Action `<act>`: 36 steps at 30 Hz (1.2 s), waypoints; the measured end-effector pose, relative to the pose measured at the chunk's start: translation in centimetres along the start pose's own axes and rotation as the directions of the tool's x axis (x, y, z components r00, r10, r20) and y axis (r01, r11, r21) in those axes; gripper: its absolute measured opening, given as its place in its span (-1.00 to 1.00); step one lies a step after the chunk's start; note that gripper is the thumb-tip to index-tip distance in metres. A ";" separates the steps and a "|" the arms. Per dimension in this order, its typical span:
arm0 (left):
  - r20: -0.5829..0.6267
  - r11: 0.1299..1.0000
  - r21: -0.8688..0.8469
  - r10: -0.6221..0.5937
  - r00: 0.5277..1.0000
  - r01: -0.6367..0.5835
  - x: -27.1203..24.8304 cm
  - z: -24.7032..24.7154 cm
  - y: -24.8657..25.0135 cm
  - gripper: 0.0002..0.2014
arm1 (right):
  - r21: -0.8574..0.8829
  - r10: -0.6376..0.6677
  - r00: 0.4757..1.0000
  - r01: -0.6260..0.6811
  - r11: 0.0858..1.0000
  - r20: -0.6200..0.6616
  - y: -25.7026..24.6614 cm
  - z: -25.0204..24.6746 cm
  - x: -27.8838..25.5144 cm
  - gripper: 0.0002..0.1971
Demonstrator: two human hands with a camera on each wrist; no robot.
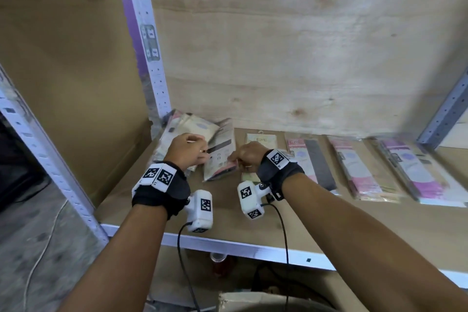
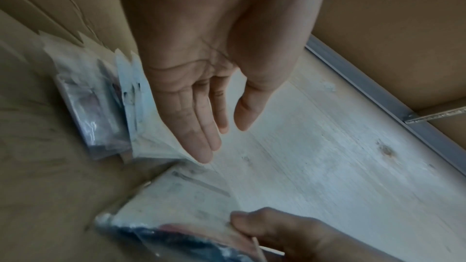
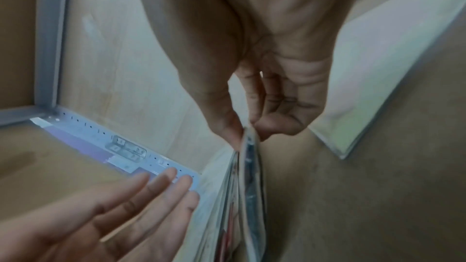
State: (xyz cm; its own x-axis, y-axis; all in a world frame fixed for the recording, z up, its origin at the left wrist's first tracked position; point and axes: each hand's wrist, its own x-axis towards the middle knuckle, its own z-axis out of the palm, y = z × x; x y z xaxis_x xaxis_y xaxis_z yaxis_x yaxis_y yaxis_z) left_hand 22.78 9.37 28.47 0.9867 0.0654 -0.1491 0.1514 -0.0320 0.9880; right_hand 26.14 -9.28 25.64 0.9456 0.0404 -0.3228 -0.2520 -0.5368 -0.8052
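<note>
Partway — four stacks (image 1: 359, 167) laid along the shelf's (image 1: 253, 225) back, pile (image 1: 182, 124) waiting at its left corner. Right hand (image 1: 247, 153) pinching a packet (image 1: 219, 162); left hand (image 1: 186, 151) straight-fingered, empty.

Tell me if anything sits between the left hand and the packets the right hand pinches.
Nothing visible. The left hand lies open beside the packets that the right hand pinches; whether they touch is unclear.

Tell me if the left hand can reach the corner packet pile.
Likely yes: the left hand is open right at the packet pile, nothing between; the right hand pinches other packets.
</note>
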 end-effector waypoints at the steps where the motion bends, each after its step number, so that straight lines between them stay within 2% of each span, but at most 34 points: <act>1: 0.024 0.999 -0.028 -0.029 0.999 0.029 -0.3 0.5 0.1 -0.93 | 0.112 -0.006 1.000 0.006 0.994 -0.003 0.4 -0.4 -0.8 -0.86; 3: 0.076 0.996 -0.044 -0.080 0.994 0.083 -1.0 1.4 0.2 -0.92 | 0.289 -0.013 1.000 0.017 0.957 -0.017 0.7 -1.3 -2.9 -0.95; 6: 0.146 0.992 -0.053 -0.105 0.984 0.113 -1.8 3.0 0.2 -0.68 | 0.320 -0.097 0.992 0.120 0.940 -0.086 1.0 -2.7 -5.8 -0.92; 8: 0.204 0.988 -0.094 -0.102 0.974 0.123 -2.5 3.9 0.6 -0.54 | 0.236 -0.182 0.974 0.210 0.949 -0.136 1.0 -3.7 -8.1 -0.99; 12: 0.309 0.958 -0.264 -0.029 0.951 0.115 -3.8 5.8 1.9 -0.46 | 0.066 -0.386 0.901 0.405 0.912 -0.196 1.4 -5.0 -12.1 -0.79; 15: 0.322 0.963 -0.263 0.032 0.946 0.057 -4.6 7.0 2.5 -0.43 | -0.021 -0.495 0.841 0.503 0.864 -0.220 2.5 -5.6 -14.1 -0.75; 19: 0.255 0.966 -0.256 0.043 0.966 0.024 -5.0 7.9 1.6 -0.64 | -0.158 -0.556 0.807 0.533 0.831 -0.198 4.9 -6.1 -15.3 -0.66; 21: 0.238 0.976 -0.216 0.045 0.970 0.008 -5.3 8.3 0.9 -0.71 | -0.148 -0.551 0.810 0.531 0.834 -0.202 6.2 -6.4 -15.4 -0.64; 23: 0.242 0.983 -0.181 0.055 0.969 -0.011 -5.6 8.7 0.3 -0.75 | -0.150 -0.514 0.800 0.492 0.857 -0.310 7.2 -7.2 -15.1 -0.70; 25: 0.269 0.981 -0.195 0.055 0.961 -0.002 -5.7 9.2 -0.3 -0.78 | -0.179 -0.430 0.800 0.392 0.903 -0.418 8.1 -8.3 -14.5 -0.68; 26: 0.292 0.976 -0.219 0.057 0.955 0.009 -5.8 9.4 -0.6 -0.79 | -0.172 -0.366 0.828 0.323 0.931 -0.425 8.5 -8.8 -14.3 -0.65; 29: 0.348 0.965 -0.258 0.044 0.937 0.050 -5.8 10.1 -1.1 -0.83 | -0.101 -0.192 0.925 0.168 0.981 -0.327 9.7 -9.4 -13.9 -0.64; 33: 0.326 0.981 -0.194 0.035 0.945 0.031 -5.5 10.6 -1.7 -0.90 | 0.043 -0.104 0.955 0.121 0.992 -0.279 10.5 -9.5 -13.9 -0.84; 36: 0.175 0.960 -0.271 0.117 0.978 -0.066 -4.9 10.4 -1.8 -0.86 | 0.099 -0.058 0.957 0.089 0.991 -0.283 10.6 -9.8 -14.0 -0.87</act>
State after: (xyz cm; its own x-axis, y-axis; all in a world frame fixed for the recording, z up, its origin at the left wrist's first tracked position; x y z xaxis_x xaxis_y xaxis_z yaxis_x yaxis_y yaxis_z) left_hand 18.29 -1.25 26.99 0.9927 -0.1145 -0.0379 0.0642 0.2355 0.9698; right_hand 12.23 -23.83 26.51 0.9782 -0.1682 -0.1217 -0.1855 -0.4451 -0.8761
